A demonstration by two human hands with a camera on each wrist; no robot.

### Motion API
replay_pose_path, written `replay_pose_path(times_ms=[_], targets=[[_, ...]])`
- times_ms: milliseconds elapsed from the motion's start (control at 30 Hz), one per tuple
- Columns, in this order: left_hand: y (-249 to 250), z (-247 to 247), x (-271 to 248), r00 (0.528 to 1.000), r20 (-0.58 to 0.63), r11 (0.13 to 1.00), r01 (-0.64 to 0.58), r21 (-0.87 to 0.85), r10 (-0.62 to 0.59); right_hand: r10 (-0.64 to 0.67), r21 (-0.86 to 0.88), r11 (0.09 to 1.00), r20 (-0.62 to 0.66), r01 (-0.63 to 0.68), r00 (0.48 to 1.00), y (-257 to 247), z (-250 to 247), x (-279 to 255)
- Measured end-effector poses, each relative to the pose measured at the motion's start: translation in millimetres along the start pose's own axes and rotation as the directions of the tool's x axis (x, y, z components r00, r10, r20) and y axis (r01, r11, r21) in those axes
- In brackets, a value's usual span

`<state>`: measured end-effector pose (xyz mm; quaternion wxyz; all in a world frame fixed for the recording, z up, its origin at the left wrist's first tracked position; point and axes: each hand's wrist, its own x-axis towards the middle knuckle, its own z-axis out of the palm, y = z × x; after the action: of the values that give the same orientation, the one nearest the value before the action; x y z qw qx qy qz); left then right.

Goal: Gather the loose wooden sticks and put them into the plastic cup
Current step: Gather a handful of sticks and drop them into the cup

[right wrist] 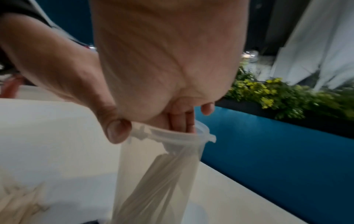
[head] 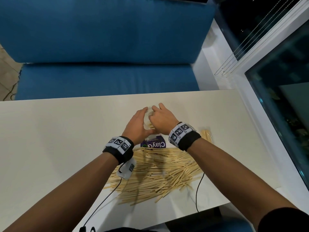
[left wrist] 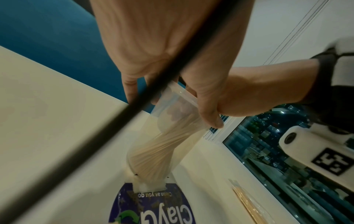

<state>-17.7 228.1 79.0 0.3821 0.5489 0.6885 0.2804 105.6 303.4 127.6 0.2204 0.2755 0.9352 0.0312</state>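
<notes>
A clear plastic cup (head: pixel 148 117) stands upright on the white table (head: pixel 50 139), with several wooden sticks (right wrist: pixel 153 181) leaning inside it. My left hand (head: pixel 138 121) grips the cup (left wrist: pixel 162 144) near its rim, thumb (right wrist: pixel 114 130) on the near side. My right hand (head: pixel 160 118) is over the mouth, its fingers (right wrist: pixel 182 122) dipping straight into the cup (right wrist: pixel 157 174) above the sticks' tops, with nothing seen between them. A big loose pile of sticks (head: pixel 153 173) lies on the table under my forearms.
A purple round sticker (head: pixel 155 144) is on the table just in front of the cup. A clear packet of sticks (head: pixel 207 135) lies to the right. A blue sofa (head: pixel 100 47) runs behind the table, and a window (head: pixel 284 81) is at the right. Wrist cables (head: pixel 199 190) trail over the front edge.
</notes>
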Motion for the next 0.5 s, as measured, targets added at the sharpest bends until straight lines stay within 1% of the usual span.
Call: replay_pose_path(times_ms=[67,200,333,367,433,500], targets=[[0,0,0,1.000,-0.003,1.000,0.001,-0.005,-0.001,0.017,-0.048,0.999,0.027,-0.015,1.000,2,-2,-4],[2,1,-2,1.000,-0.007,1.000,0.008,0.007,-0.008,0.040,-0.060,0.998,0.078,-0.035,0.996,3,-6,-10],[8,0,-1,1.000,0.002,1.000,-0.007,-0.008,0.007,0.040,-0.081,0.996,0.082,-0.034,0.996,0,-12,-4],[8,-1,-1,1.000,0.001,1.000,-0.010,-0.006,0.010,0.052,-0.050,0.998,0.106,-0.047,0.993,-1,-13,-2],[8,-1,-1,1.000,-0.001,1.000,-0.017,-0.010,0.017,0.096,0.079,0.991,0.157,-0.109,0.983,-3,-13,3],[7,0,-1,1.000,-0.005,1.000,-0.024,-0.016,0.024,0.170,0.234,0.950,0.166,-0.206,0.971,-3,-15,5]])
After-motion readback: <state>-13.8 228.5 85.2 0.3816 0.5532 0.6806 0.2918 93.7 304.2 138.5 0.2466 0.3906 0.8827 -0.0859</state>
